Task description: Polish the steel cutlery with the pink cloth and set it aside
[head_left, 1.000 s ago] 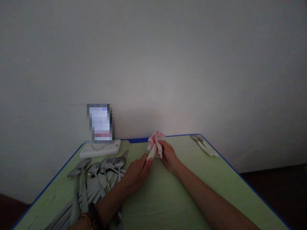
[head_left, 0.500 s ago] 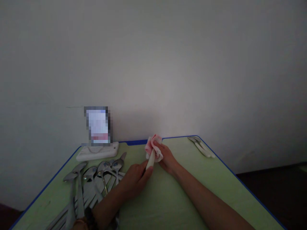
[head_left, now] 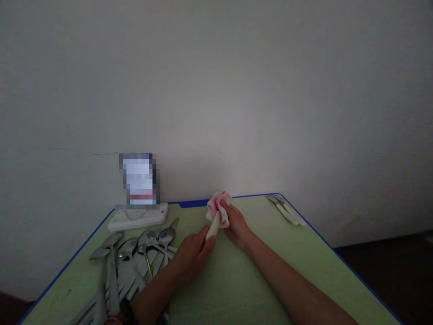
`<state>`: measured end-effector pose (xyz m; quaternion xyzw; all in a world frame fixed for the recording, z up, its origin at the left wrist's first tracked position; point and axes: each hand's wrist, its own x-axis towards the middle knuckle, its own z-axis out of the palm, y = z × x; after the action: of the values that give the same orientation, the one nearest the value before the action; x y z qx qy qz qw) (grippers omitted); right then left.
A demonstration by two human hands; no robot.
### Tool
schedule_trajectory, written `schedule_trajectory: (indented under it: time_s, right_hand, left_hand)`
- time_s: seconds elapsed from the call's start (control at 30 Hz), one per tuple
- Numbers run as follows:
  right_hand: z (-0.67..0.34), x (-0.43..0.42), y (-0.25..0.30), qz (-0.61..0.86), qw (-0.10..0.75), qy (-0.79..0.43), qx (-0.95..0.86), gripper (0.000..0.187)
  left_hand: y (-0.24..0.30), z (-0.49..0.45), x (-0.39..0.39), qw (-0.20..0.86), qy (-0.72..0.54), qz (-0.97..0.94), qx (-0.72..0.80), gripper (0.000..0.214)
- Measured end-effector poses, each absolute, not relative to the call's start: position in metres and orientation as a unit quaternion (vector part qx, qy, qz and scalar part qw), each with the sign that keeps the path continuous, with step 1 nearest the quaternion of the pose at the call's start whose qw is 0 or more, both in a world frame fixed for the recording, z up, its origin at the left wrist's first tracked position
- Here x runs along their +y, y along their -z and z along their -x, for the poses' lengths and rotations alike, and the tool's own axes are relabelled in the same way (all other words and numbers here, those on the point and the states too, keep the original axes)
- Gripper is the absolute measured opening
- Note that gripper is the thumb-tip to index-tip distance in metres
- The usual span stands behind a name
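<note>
My left hand [head_left: 194, 253] is closed around the pale handle of a piece of cutlery [head_left: 213, 225] that points up and away from me. Its far end is hidden inside a crumpled pink and white cloth [head_left: 215, 204], so I cannot tell whether it is a fork or a spoon. My right hand [head_left: 238, 226] grips that cloth from the right side, wrapped about the utensil. Left of my left forearm lies a pile of metal spoons [head_left: 127, 247] and other cutlery, partly covered by the arm.
Two forks with white handles [head_left: 287, 212] lie at the table's far right corner. A phone with a blurred screen [head_left: 138, 178] stands on a white base [head_left: 138, 216] at the back left. The green table [head_left: 237, 289] has a blue edge and meets a plain wall.
Both hands keep their hold on the utensil and cloth. The cloth has shifted slightly on the utensil, and the whole view has tilted a little.
</note>
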<state>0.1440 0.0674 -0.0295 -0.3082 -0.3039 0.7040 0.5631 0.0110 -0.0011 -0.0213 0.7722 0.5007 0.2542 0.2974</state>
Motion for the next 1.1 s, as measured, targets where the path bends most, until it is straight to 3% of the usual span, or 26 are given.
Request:
schedule_trajectory:
  time_s: [0.23, 0.5, 0.93, 1.1]
  right_hand:
    - [-0.1448, 0.0688, 0.0302, 0.305, 0.548, -0.71, -0.319, 0.026]
    - [-0.1433, 0.0662, 0.0295, 0.304, 0.552, -0.698, -0.34, 0.028]
    - [-0.1422, 0.0688, 0.0281, 0.299, 0.576, -0.702, -0.294, 0.031]
    - [-0.1444, 0.0679, 0.0271, 0.313, 0.561, -0.704, -0.304, 0.028]
  left_hand:
    - [0.0222, -0.0091, 0.0014, 0.276, -0.291, -0.762, 0.508, 0.029]
    - [0.0262, -0.0102, 0.0035, 0.277, -0.375, -0.715, 0.522, 0.013]
    - [0.0198, -0.0075, -0.0016, 0.269, -0.318, -0.792, 0.448, 0.024]
    - [0.0264, -0.0094, 0.0009, 0.274, -0.349, -0.766, 0.466, 0.029]
